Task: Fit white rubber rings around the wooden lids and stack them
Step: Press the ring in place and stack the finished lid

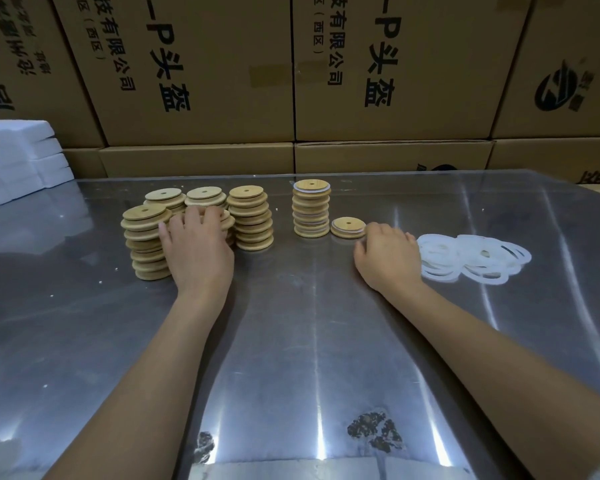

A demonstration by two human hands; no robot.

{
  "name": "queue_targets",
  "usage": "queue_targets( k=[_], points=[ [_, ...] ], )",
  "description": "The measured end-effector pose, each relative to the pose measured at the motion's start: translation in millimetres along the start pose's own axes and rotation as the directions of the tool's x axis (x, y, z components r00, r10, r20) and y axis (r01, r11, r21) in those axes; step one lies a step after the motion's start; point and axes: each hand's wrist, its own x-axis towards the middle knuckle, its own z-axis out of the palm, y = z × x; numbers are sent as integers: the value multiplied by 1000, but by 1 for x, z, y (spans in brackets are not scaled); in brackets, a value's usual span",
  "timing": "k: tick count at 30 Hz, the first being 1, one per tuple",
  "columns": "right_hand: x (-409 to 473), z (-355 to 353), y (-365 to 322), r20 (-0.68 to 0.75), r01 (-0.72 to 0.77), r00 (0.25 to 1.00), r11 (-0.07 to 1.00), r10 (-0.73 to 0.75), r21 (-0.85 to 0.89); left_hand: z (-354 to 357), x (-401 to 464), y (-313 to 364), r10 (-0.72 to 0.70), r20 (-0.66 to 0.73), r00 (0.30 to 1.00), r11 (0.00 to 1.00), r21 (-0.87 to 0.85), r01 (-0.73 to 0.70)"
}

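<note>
Several stacks of bare wooden lids (250, 216) stand at the left of the metal table (291, 341). My left hand (198, 247) curls over the top lid of the middle front stack and grips it. Right of them stands a stack of ringed lids (311, 209), and a single ringed lid (348, 227) lies flat beside it. My right hand (388, 258) rests on the table just right of that single lid, fingers curled, fingertips hidden. A heap of white rubber rings (471, 258) lies right of this hand.
Brown cardboard boxes (378, 81) form a wall behind the table. White foam blocks (18, 157) are piled at the far left corner. Dark worn spots (374, 431) mark the table's near edge.
</note>
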Motion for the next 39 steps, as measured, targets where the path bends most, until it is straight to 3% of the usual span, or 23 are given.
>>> queue_targets(
  k=[4,7,11,14,20,26,30,34,37,39],
  points=[
    [-17,-8,6,-1,-4,1000,1000,4,-12,-5,0,9,77,-117,990,993,-76,-86],
    [-29,-10,13,35,-104,994,993,105,-50,-10,-6,25,268,-180,946,928,-217,-304],
    [-32,-17,24,110,-321,937,942,331,-102,-9,-24,52,511,-82,856,796,-331,-507],
    [-27,-18,34,66,-307,947,945,315,-115,-2,-35,64,630,-18,776,710,-390,-586],
    [-20,-24,45,6,-291,957,956,291,41,6,-37,65,643,83,761,691,-490,-531],
    [-20,-30,42,-63,-266,952,915,298,303,13,-40,66,652,256,714,701,-563,-439],
    [-19,-30,32,-157,-151,953,856,259,494,15,-40,66,613,236,754,679,-645,-351],
    [-24,-26,16,-234,83,971,863,42,499,22,-37,62,464,297,835,713,-684,-153],
    [-29,-24,3,-222,267,958,846,-181,461,26,-36,60,446,404,799,730,-681,-63],
    [-32,-25,-1,-166,308,951,813,-260,494,28,-36,60,455,441,774,733,-678,-45]
  ],
)
